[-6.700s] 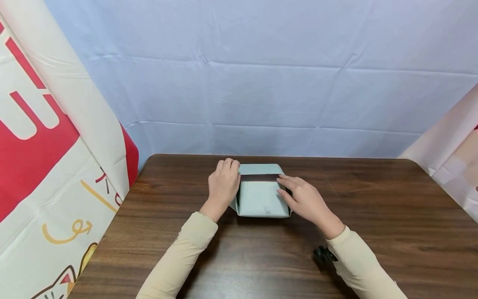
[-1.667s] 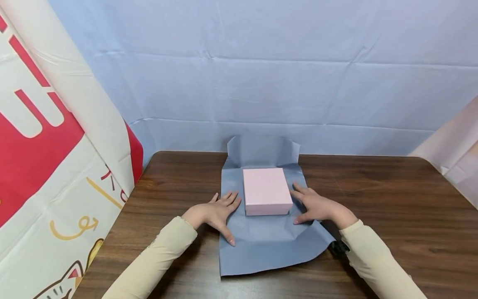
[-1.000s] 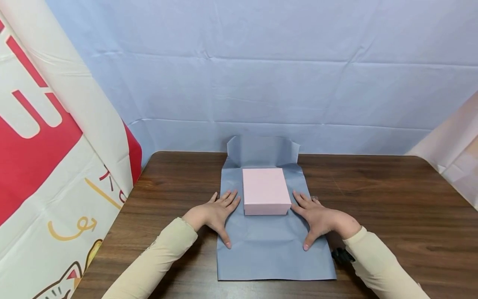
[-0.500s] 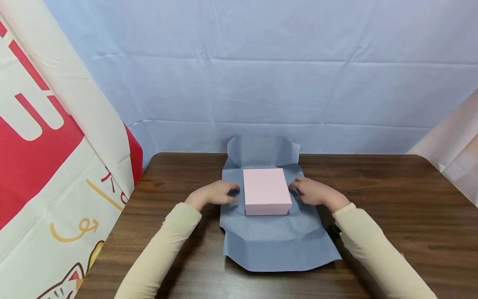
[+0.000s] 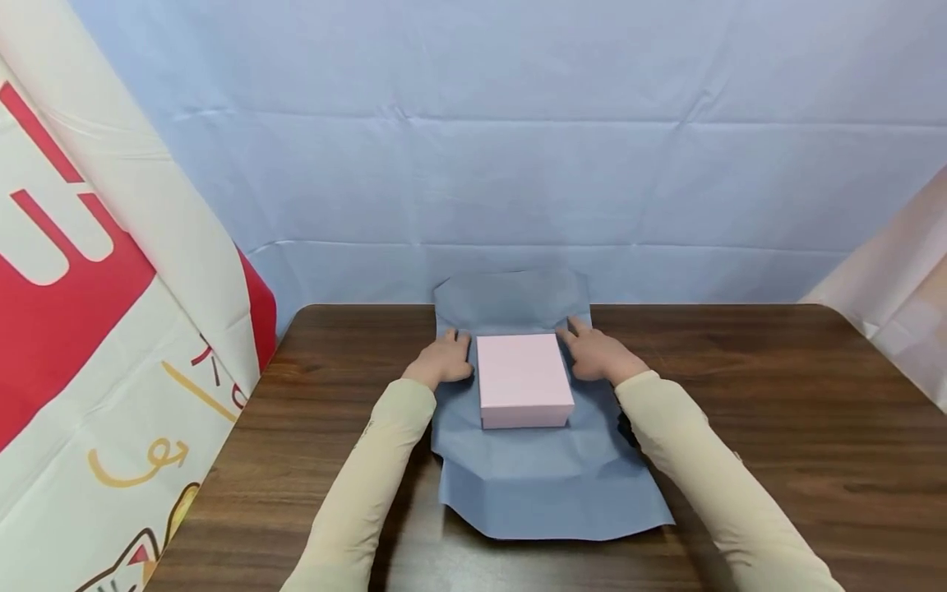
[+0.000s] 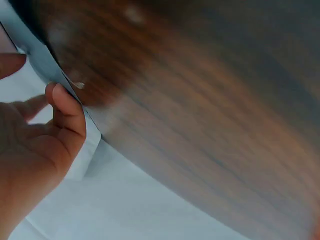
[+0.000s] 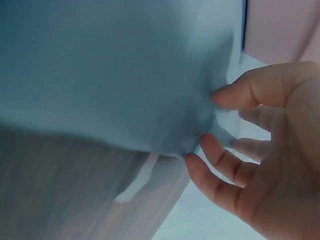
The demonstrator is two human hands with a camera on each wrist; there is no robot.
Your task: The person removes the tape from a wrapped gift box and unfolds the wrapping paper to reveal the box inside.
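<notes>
A pink square box (image 5: 524, 374) with its lid on sits on a sheet of blue-grey wrapping paper (image 5: 547, 493). The paper's creased back flap stands up behind the box, and its front end lies toward me. To the box's left, my left hand (image 5: 441, 359) rests on the paper; the left wrist view shows its bent fingers (image 6: 67, 107) at the paper's edge. Over on the other side, my right hand (image 5: 595, 353) reaches along the box, fingers apart. Its fingertips (image 7: 192, 162) touch a raised fold of paper in the right wrist view.
Everything lies on a dark wood-grain table (image 5: 740, 395). A pale blue cloth (image 5: 473, 164) hangs behind its back edge, with a printed red and white sheet (image 5: 96, 353) at the left. From the paper's edge sticks out a small pale strip (image 7: 137, 180).
From resting spread beside the box, both hands have moved inward, then up toward its back corners. Earlier the paper was folded round the box; now it lies unfolded, its back flap shifting slightly.
</notes>
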